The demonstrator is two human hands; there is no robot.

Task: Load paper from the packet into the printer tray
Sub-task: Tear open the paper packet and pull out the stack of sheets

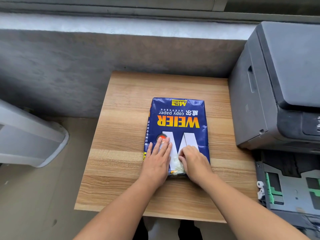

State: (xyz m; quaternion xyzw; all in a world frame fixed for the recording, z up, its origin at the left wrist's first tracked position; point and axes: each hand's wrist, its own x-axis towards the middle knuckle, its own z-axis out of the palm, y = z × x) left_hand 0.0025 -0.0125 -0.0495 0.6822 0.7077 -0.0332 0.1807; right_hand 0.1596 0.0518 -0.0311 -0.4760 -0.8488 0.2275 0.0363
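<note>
- Pinched between the curled fingers of the right hand (pixel 194 161) is a crumpled strip of tape or wrapper flap at the near end of the paper packet (pixel 176 129).
- Pressed flat on the packet, fingers spread and nothing gripped, is the left hand (pixel 158 158), at nine o'clock from the right hand.
- The blue packet is laid lengthwise on the wooden table (pixel 124 135), slightly right of centre, and appears not yet opened.
- The dark printer (pixel 277 80) is seen at two o'clock from the packet; its pulled-out printer tray (pixel 290 191) is at four o'clock, with no paper visible in it.
- A likely risk: a sharp pull could tear the wrapper unevenly, or the packet could slide if the flat hand is lifted, fanning or creasing the sheets.
</note>
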